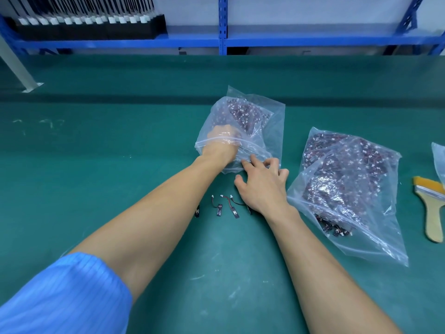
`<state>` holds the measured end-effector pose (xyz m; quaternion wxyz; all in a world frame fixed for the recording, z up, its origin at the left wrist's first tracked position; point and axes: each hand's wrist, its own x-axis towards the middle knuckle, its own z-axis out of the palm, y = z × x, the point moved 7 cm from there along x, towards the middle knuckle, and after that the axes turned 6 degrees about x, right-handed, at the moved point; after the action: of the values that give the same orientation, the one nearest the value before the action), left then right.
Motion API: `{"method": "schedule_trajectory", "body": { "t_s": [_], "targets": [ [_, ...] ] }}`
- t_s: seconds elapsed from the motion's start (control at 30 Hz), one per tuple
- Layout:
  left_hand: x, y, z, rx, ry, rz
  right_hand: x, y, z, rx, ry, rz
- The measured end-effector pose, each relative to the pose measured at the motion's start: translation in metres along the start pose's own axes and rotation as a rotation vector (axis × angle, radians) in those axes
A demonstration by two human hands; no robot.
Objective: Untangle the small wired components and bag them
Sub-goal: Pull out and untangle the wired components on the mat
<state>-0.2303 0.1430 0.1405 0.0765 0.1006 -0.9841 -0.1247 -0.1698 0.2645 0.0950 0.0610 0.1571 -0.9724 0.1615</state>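
The left hand (222, 141) is pushed in past the wrist through the mouth of an open bag (272, 121) of clear plastic. Seen through the film it looks bunched, but I cannot tell whether it is closed on anything. The right hand (262, 186) sits just beside it at the near corner of the same mouth. Its fingers are bent over the plastic edge with the thumb lower, so it grips the bag.

Beyond the left hand, deeper in that bag, lies a dark heap of small wired parts (245, 114) with white plugs. Just nearer than the right hand, beside its wrist, a few loose parts (219, 209) lie in a short row on the green bench (96, 165), each apart from the next. One of them is half hidden under the left forearm and another under the right wrist.

To the right of the right hand, close by, lies a second bag (349, 179), stuffed with the same parts. Further right is a brush (432, 208) with a wooden handle and yellow bristles.

Near the camera, a blue sleeve (65, 297) covers the left upper arm. Far beyond both hands stands a blue shelf (222, 42), which carries a black tray (84, 22) lined with white plugs at its left end.
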Motion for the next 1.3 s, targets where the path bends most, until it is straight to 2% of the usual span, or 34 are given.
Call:
{"method": "schedule_trajectory", "body": {
  "t_s": [0.17, 0.23, 0.4, 0.47, 0.57, 0.7, 0.8, 0.87, 1.0, 1.1, 1.2, 1.3],
  "targets": [
    [-0.005, -0.006, -0.006, -0.085, 0.025, 0.002, 0.000, -0.002, 0.000, -0.010, -0.003, -0.006],
    [-0.008, -0.001, -0.011, 0.017, 0.007, 0.071, 0.001, -0.002, 0.000, -0.008, 0.001, -0.007],
    [-0.031, 0.012, 0.002, 0.465, -0.068, 0.312, 0.002, -0.002, -0.001, 0.008, -0.006, -0.004],
    [-0.041, 0.017, 0.002, 0.549, -0.008, 0.360, 0.001, -0.002, -0.002, 0.005, -0.005, -0.002],
    [-0.053, 0.029, -0.006, 0.523, 0.115, 0.418, 0.000, -0.001, -0.003, 0.012, 0.004, 0.002],
    [-0.065, 0.024, -0.012, 0.358, 0.158, 0.470, -0.001, -0.002, -0.002, 0.013, 0.000, -0.003],
    [-0.080, 0.013, -0.026, 0.045, 0.215, 0.499, -0.002, -0.001, -0.001, 0.017, 0.003, -0.010],
    [-0.090, -0.001, -0.038, -0.179, 0.235, 0.469, -0.002, 0.000, -0.001, 0.014, 0.003, -0.014],
    [-0.109, -0.034, -0.045, -0.540, 0.155, 0.317, -0.003, 0.002, -0.003, 0.069, 0.025, -0.001],
    [-0.124, -0.053, -0.049, -0.702, 0.138, 0.236, -0.004, 0.006, -0.014, 0.191, 0.118, 0.003],
    [-0.135, -0.069, -0.051, -0.842, 0.101, 0.191, -0.011, 0.006, -0.034, 0.420, 0.268, -0.019],
    [-0.141, -0.079, -0.053, -0.960, 0.060, 0.175, -0.025, -0.003, -0.056, 0.570, 0.400, -0.143]
  ]
}}
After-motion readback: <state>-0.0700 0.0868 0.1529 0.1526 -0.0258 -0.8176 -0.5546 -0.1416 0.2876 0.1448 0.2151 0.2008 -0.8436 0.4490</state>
